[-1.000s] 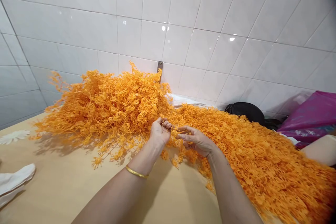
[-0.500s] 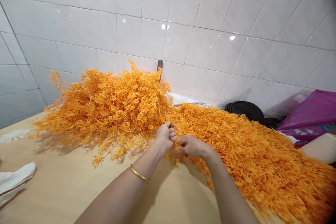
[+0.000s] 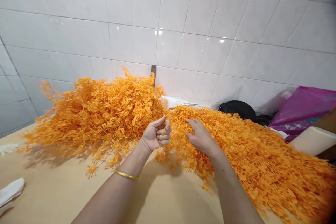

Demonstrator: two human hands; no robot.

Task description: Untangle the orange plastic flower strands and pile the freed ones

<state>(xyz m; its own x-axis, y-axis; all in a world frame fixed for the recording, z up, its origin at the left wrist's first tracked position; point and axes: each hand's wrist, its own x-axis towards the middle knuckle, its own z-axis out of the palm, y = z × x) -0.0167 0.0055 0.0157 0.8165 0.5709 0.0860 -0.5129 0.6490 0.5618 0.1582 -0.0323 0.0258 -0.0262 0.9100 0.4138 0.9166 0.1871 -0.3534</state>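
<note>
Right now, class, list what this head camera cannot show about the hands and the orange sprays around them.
Head view, left hand: its curled fingers hide whatever lies in the palm.
Head view, orange sprays: their tangle hides where the stems end and the pale table beneath.
Head view, black object: the sprays hide its lower part.
Head view, white item: the left frame edge cuts it off.

You have white glazed wall tiles [image 3: 183, 17] at twelve, a black bag [image 3: 237, 110] at one, magenta plastic [image 3: 301, 108] at two, and a white cloth [image 3: 10, 192] at eight.
</note>
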